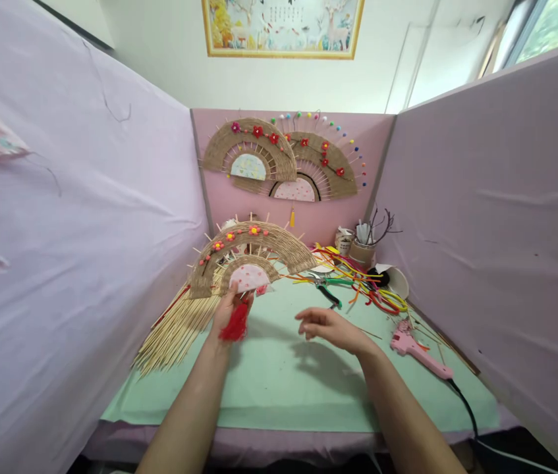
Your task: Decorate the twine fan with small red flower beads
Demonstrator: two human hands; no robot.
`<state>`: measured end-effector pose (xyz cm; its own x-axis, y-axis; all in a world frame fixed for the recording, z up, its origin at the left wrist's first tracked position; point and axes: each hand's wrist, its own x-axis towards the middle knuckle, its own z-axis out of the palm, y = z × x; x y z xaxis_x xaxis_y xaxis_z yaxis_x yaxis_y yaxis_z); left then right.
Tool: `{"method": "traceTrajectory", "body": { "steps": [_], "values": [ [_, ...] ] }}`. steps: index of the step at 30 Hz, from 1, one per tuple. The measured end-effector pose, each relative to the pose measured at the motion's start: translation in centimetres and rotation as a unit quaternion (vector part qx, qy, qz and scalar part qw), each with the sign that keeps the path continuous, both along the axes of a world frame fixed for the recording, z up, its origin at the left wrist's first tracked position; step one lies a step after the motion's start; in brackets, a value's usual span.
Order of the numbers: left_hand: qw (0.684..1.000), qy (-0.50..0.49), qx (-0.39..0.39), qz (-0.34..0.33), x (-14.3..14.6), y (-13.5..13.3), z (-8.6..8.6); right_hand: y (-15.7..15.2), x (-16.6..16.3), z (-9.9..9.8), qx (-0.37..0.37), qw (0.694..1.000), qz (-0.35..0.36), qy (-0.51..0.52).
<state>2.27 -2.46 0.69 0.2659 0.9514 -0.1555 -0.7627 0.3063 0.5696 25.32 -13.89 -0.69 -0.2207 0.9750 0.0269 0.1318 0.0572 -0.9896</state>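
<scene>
Nearest the lens, two bare forearms reach in over the near edge of the green mat (283,388). Everything else is placed from the woven fan (253,253), which stands upright above the middle of that mat. Below and to the left of the fan, a sheaf of bamboo skewers (177,332) lies splayed on the mat, its far end running under the fan's left corner. At the bottom centre of the fan, the left hand (229,315) is closed on the fan's base, the fingers pinching the pale pink half-round panel there. A red tassel (234,324) rests against this hand just beneath the fan; whether the fingers also grip it cannot be told. Right of the fan and a little lower, the right hand (331,326) hovers above the mat, palm down, fingers loosely spread and holding nothing, clear of the fan. Just right of the fan's right corner, green-handled pliers (329,291) lie on the mat. Further right is a tangle of coloured pipe cleaners (370,286). Behind them, level with the fan's top, a paper cup (362,251) holds dark twigs. Farthest right of the fan, and lower, a pink glue gun (414,347) lies on the mat, its black cord trailing towards the camera.
</scene>
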Motion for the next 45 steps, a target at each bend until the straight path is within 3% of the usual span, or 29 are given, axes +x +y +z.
{"method": "traceTrajectory", "body": {
  "steps": [4, 10, 14, 17, 22, 26, 30, 35, 40, 45],
  "values": [
    [1.000, 0.013, -0.006, -0.027, 1.0, -0.9, -1.5, 2.3, 0.0, -0.5, 0.021, 0.976, -0.169, 0.139],
    [0.994, 0.068, -0.086, -0.028, 1.8, -3.3, -3.8, 2.6, 4.0, -1.4, 0.006, 0.877, -0.334, 0.345],
    [0.988, 0.076, -0.115, -0.063, 1.9, -3.9, -3.9, 2.3, 5.9, -2.1, 0.042, 0.835, -0.416, 0.357],
    [0.984, 0.067, -0.139, -0.090, 1.4, -4.5, -3.7, 2.4, 6.4, -2.5, 0.078, 0.850, -0.451, 0.259],
    [0.980, 0.034, -0.164, -0.107, -0.4, -6.6, -4.0, 4.6, 7.1, -1.1, 0.113, 0.891, -0.430, 0.093],
    [0.987, 0.007, -0.152, -0.060, -1.8, -7.9, -4.7, 10.1, 7.6, 1.9, 0.145, 0.912, -0.377, -0.072],
    [0.989, 0.007, -0.142, -0.032, -2.3, -8.3, -5.2, 17.9, 7.1, 4.1, 0.170, 0.902, -0.323, -0.232],
    [0.990, -0.004, -0.143, -0.006, -2.6, -8.7, -5.5, 24.9, 6.3, 4.1, 0.175, 0.875, -0.259, -0.370],
    [0.990, -0.011, -0.140, 0.018, -3.3, -9.0, -5.9, 27.0, 6.6, 3.0, 0.154, 0.842, -0.239, -0.458],
    [0.990, 0.028, -0.137, 0.035, -3.4, -9.6, -5.7, 25.6, 7.0, 3.4, 0.164, 0.817, -0.255, -0.491]
  ]
}}
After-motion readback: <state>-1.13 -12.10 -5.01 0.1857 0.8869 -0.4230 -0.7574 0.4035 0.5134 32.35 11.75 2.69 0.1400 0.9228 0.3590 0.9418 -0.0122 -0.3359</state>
